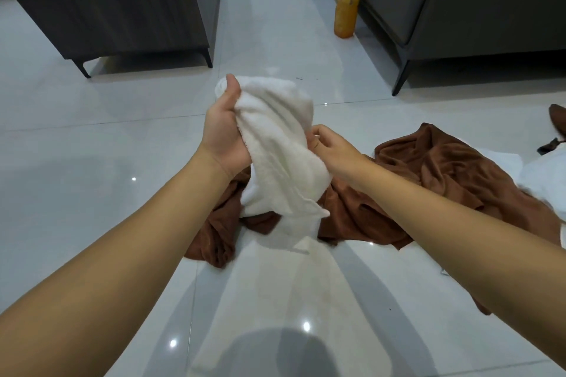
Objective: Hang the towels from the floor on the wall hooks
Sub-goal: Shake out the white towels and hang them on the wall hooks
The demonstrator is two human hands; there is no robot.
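Pickup under way: white towel (275, 147) is bunched in the left grip (223, 131) and pinched just beside it by the right grip (330, 150); brown towel (428, 174) is spread on the floor (92, 162) beneath both. Next, a lift is called for, and hooks must be found

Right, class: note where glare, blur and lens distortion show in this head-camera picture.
Head view: small bright glints dot the glossy floor; the hanging end of the white towel is softly blurred; the wide-angle lens bows the cabinet and sofa edges.
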